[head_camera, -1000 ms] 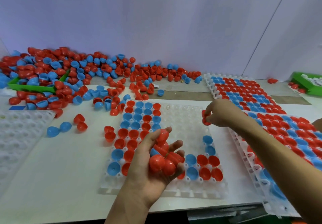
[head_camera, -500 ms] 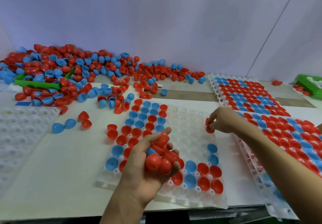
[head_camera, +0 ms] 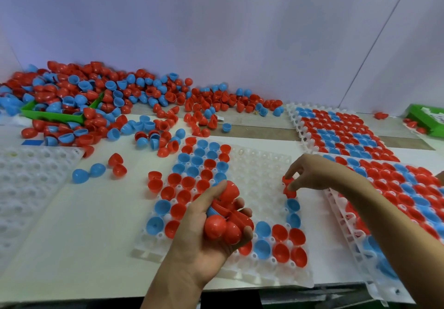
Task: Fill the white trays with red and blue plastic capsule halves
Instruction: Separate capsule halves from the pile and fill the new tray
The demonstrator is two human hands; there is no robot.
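A white tray lies in front of me, partly filled with red and blue capsule halves along its left side, front rows and right column. My left hand hovers over the tray's front left and grips a bunch of capsule halves, mostly red with one blue. My right hand reaches to the tray's right column and pinches a red capsule half down at a cell there, just behind two blue halves.
A big heap of loose red and blue halves covers the back left around a green bin. Two filled trays sit at the right. An empty white tray lies at the left. Another green box stands far right.
My right hand has come down and toward me along the tray's right column with the red half. My left hand has kept its bunch, shifting slightly.
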